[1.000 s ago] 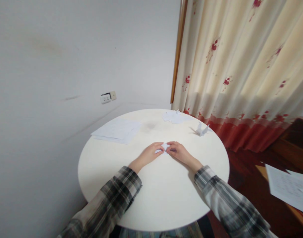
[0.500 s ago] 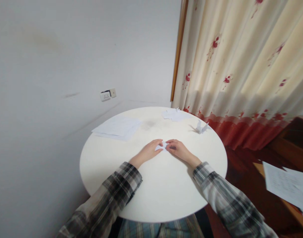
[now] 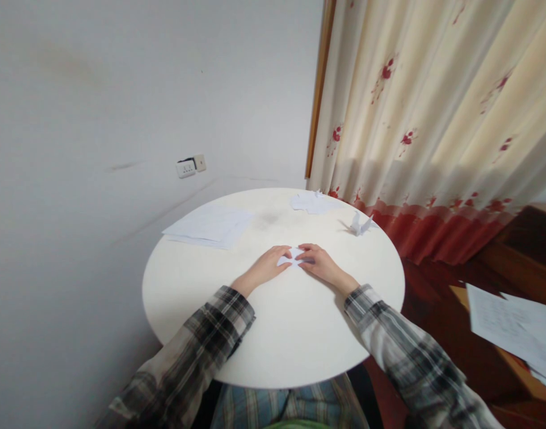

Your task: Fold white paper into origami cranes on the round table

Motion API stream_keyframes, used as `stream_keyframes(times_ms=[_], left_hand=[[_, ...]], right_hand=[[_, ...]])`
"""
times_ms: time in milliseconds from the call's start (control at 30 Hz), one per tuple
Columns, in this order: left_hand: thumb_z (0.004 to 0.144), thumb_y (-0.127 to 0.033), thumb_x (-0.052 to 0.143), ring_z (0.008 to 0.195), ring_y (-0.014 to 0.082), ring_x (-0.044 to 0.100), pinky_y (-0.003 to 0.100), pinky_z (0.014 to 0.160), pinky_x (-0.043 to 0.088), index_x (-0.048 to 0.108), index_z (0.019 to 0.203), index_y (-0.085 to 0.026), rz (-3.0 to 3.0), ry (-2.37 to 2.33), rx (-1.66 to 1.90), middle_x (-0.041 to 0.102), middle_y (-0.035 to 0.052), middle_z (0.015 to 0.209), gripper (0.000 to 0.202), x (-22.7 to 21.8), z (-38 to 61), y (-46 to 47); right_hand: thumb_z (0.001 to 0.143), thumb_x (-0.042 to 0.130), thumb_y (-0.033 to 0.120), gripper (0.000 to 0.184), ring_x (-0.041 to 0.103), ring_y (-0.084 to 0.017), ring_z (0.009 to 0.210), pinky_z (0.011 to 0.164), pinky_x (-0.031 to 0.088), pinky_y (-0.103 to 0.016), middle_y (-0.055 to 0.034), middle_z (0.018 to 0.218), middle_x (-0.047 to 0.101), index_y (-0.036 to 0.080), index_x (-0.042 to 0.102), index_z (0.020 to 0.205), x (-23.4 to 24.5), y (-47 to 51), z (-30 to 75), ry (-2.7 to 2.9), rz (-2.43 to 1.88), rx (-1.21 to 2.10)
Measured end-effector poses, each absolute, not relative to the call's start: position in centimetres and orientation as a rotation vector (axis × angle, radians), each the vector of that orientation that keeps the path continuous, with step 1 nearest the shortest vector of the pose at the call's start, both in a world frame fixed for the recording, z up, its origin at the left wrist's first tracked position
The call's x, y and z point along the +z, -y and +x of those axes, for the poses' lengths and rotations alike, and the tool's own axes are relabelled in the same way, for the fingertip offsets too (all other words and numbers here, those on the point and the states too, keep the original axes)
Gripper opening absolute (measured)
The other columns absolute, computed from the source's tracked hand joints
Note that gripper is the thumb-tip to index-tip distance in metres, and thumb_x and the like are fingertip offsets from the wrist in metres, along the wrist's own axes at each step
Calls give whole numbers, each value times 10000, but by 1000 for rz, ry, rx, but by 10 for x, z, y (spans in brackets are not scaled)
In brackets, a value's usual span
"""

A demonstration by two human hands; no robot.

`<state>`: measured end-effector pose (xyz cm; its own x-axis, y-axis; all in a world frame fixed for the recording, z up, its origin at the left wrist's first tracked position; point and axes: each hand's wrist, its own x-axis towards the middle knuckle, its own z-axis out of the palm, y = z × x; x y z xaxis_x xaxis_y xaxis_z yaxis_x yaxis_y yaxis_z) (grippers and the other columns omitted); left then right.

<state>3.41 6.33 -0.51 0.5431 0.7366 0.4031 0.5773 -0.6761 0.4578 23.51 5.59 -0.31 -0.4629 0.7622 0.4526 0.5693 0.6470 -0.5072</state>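
Observation:
A small piece of folded white paper [image 3: 294,252] lies on the round white table [image 3: 291,333] between my two hands. My left hand [image 3: 272,264] rests at its left side, with thumb and fingers closed on that edge. On the opposite side my right hand [image 3: 322,263] has its fingers and thumb bent over the paper's right part. Fingers of both hands cover much of the paper, so its exact folds are hard to make out.
A stack of white sheets [image 3: 205,225] lies at the table's left rear. Loose paper [image 3: 311,203] sits at the back, and a folded paper crane [image 3: 360,224] stands at the right rear. Written sheets [image 3: 509,325] rest on wooden furniture at right, near the curtain [image 3: 434,119].
The whole view has shifted slightly. My right hand's fingers have spread a little along the paper; both hands stay at its sides.

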Motion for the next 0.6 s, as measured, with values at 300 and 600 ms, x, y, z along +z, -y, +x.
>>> stream_keyframes(times_ms=[300,600], left_hand=[[764,-190,553,1058,178,484,337,949,372,553,1041,-172,2583,-1091,855,571,70,1106,278,-7,33,-67],[709,-150,586,929,168,530,322,847,424,525,1027,-179,2486,-1103,923,589,41,977,325,-3,34,-65]], right_hand=[[715,626,162,219,531,-193,979,884,408,-364,-91,1073,596,185,663,929,-8,-60,237,2206,-972,318],[706,627,128,163,539,-157,855,813,398,-323,-33,887,635,197,635,853,-4,-58,236,2183,-862,334]])
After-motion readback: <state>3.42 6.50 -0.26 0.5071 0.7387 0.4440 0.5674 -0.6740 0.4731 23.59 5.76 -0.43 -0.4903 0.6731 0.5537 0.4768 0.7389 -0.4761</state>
